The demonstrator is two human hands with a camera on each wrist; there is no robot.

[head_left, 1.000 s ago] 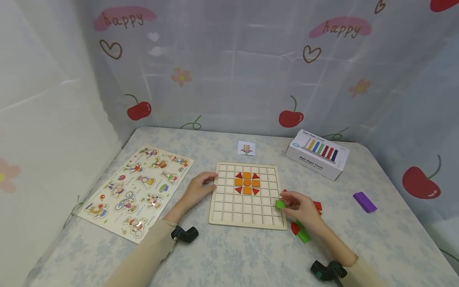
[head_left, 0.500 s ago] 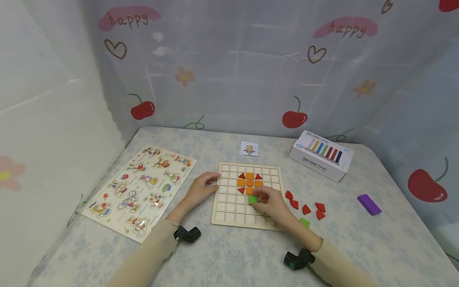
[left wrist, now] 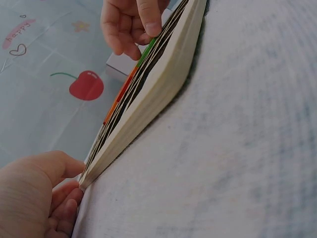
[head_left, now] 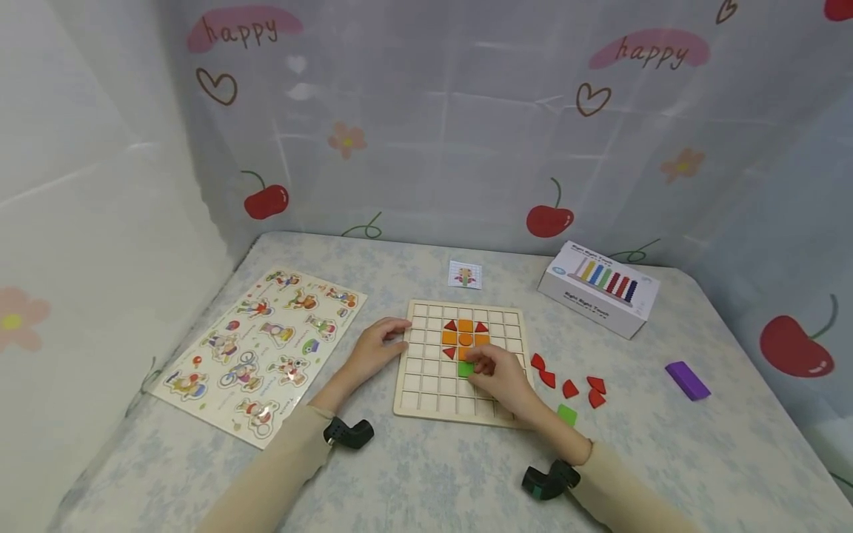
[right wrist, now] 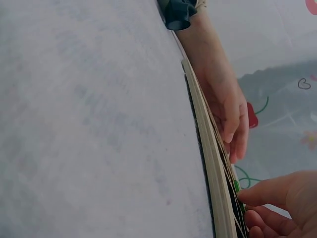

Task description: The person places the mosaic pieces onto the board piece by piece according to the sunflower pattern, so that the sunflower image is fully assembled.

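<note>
A wooden grid board [head_left: 426,403] lies on the table. Near its middle, orange tiles [head_left: 465,326] form a cross, with red triangles [head_left: 450,325] at its corners. Just below the cross a green square tile [head_left: 465,369] sits in a cell. My right hand [head_left: 503,381] is over the board, thumb and curled fingertips at this tile; in the right wrist view the thumb touches the green tile [right wrist: 237,186]. My left hand [head_left: 373,346] holds the board's left edge; in the left wrist view its thumb and fingers [left wrist: 69,164] meet at that edge.
Several red pieces [head_left: 569,389] and a green tile [head_left: 566,414] lie right of the board. Beyond are a purple block [head_left: 688,381] and a white box [head_left: 593,305]. A small pattern card [head_left: 465,275] lies behind the board, a picture puzzle [head_left: 293,337] to the left.
My right hand has moved left from the board's right edge, bringing the green tile into the cell under the orange cross. The left hand has stayed at the board's edge.
</note>
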